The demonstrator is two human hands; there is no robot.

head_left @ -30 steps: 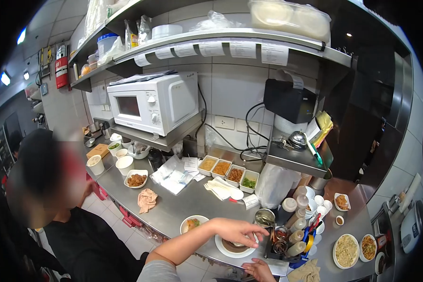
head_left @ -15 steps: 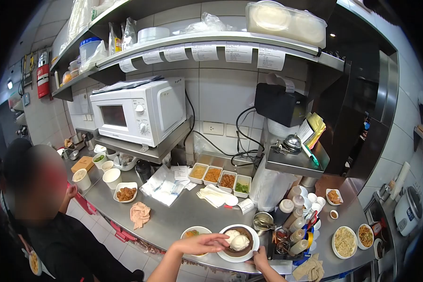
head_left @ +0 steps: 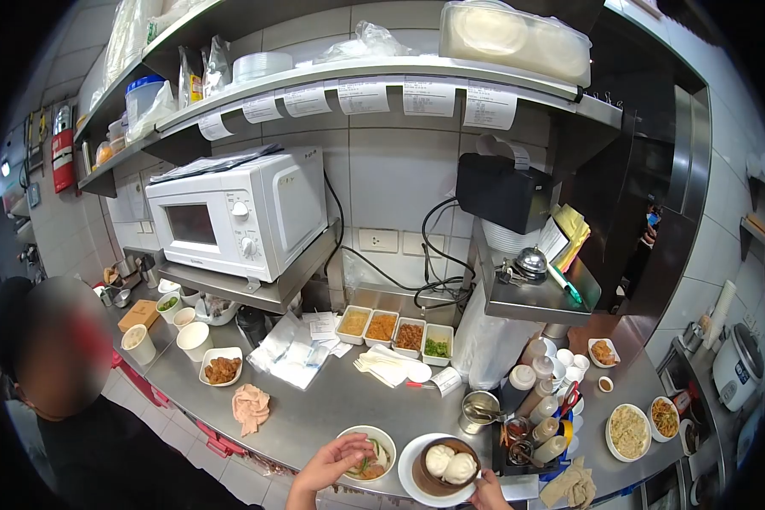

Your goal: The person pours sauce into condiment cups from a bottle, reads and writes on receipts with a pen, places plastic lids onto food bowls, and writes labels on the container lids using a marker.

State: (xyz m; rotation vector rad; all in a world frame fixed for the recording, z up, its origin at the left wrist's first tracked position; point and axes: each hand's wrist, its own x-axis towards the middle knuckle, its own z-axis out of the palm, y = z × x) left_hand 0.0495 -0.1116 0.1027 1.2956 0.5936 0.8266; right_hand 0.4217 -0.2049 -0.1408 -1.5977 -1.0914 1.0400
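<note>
Two white buns (head_left: pixel 450 465) sit in a round brown steamer basket (head_left: pixel 434 487). The basket is off-centre and tilted over a white plate (head_left: pixel 410 478) at the counter's front edge. My right hand (head_left: pixel 488 492) is closed at the basket's right rim, its fingertips partly hidden. My left hand (head_left: pixel 333 463) has its fingers extended over the left side of a white bowl (head_left: pixel 388 439) holding green and orange-brown food; it holds nothing. A metal container with utensils (head_left: pixel 480 411) stands just behind the plate.
Sauce bottles (head_left: pixel 546 416) crowd a caddy to the right, near a folded cloth (head_left: pixel 569 483). Topping trays (head_left: pixel 408 333) line the wall. A pink cloth (head_left: pixel 251 408) lies left. A person in black (head_left: pixel 119 459) stands at left. A metal shelf (head_left: pixel 527 293) overhangs the counter.
My left hand has moved left, from beside the buns to over the bowl. The basket has shifted right on the plate and now tilts. The view has shifted slightly.
</note>
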